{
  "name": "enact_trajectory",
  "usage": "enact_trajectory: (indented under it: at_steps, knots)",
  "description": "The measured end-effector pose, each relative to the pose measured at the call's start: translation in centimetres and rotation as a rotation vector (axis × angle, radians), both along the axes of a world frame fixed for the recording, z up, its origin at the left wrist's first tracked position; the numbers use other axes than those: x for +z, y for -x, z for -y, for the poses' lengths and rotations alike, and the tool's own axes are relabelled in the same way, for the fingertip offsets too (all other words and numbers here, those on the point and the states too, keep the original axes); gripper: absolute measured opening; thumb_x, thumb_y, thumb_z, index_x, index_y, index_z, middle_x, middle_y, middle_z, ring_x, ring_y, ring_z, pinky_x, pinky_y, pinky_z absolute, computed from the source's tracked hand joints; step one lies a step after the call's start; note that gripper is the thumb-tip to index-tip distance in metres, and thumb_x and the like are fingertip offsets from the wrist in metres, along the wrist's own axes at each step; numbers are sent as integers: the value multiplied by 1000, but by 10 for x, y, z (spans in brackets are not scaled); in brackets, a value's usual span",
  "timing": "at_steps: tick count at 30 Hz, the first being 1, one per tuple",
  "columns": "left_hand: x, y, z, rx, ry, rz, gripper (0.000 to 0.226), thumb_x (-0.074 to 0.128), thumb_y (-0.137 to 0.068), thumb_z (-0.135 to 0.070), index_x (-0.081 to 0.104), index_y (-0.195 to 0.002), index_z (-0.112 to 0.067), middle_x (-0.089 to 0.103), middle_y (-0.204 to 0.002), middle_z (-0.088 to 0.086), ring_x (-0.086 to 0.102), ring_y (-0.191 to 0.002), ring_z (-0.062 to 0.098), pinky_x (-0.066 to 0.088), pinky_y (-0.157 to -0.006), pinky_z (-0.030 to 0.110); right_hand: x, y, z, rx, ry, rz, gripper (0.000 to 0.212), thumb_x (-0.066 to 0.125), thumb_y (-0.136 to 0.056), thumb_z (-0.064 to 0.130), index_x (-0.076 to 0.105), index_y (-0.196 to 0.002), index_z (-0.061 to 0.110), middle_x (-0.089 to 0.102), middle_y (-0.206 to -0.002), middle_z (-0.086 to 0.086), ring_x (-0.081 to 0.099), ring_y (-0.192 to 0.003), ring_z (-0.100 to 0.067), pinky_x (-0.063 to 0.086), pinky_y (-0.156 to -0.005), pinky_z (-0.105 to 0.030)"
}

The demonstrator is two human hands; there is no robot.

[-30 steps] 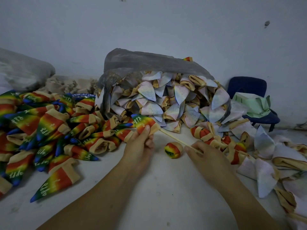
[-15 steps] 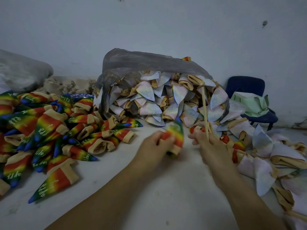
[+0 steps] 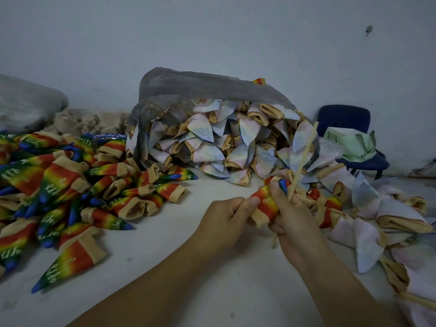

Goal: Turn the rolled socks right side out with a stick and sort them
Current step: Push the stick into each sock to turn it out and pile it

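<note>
Bench point(image 3: 212, 291) is carrying the bag of pale socks point(image 3: 212, 142) at back, rainbow pile point(image 3: 59, 185) at left. Left hand point(image 3: 221, 223) and right hand point(image 3: 297, 223) are together, gripping one rainbow sock point(image 3: 266, 201) mid-bench: cuff near, blue toe pointing up-right. The stick point(image 3: 303, 156), also in the right hand, is leaning right; it was near upright 0.5 s ago.

Extends both bare forearms point(image 3: 153, 286) forward from the bottom edge, hands close together. Pinches sock point(image 3: 264, 205) with left hand point(image 3: 224, 218); grips same sock and stick point(image 3: 304, 152) with right hand point(image 3: 295, 225), thumb on top.
</note>
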State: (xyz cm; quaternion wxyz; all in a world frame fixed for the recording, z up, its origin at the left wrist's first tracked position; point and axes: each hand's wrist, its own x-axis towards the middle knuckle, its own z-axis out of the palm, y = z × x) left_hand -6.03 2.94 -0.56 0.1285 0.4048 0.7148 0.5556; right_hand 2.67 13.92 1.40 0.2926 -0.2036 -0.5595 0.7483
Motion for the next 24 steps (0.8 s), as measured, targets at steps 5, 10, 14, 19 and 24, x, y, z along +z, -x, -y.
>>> enact_trajectory:
  at_steps: [5, 10, 14, 19, 24]
  knots:
    - [2, -7, -2, -72, -60, 284, 49, 41, -78, -71, 65, -78, -28, 62, -60, -22, 56, -57, -9, 40, -53, 4, -2, 5, 1, -60, -85, -2, 11, 61, -80, 47, 70, -78, 41, 61, -53, 7, 58, -47, -5, 47, -42, -21]
    - [2, -11, -3, -120, -46, 307, 49, 54, -71, -71, 55, -105, -36, 65, -94, -19, 63, -83, -1, 47, -62, 7, -9, 10, 4, -122, -217, 47, 22, 61, -78, 52, 69, -88, 34, 72, -79, 7, 69, -78, -11, 54, -69, -29]
    - [-2, -8, -5, -118, -30, 311, 30, 64, -88, -49, 56, -115, -39, 67, -98, -16, 64, -80, -5, 47, -63, 8, -9, 8, 5, -140, -196, 24, 24, 62, -79, 50, 65, -70, 28, 60, -51, 3, 58, -45, -10, 45, -43, -19]
    - [-3, 4, -1, -64, -73, 356, 23, 53, -93, -50, 62, -92, -29, 60, -63, -21, 52, -57, -4, 41, -55, 9, -9, 7, -4, -141, -182, 64, 44, 62, -85, 45, 42, -51, 27, 27, -40, 9, 23, -36, -7, 23, -38, -23]
    - [1, 8, 0, -24, 29, 349, 39, 48, -93, -59, 58, -74, -26, 50, -49, -19, 43, -43, -1, 32, -46, 9, -12, 7, -8, -216, -447, 223, 45, 53, -85, 57, 48, -53, 26, 37, -43, 8, 35, -40, -5, 32, -53, -29]
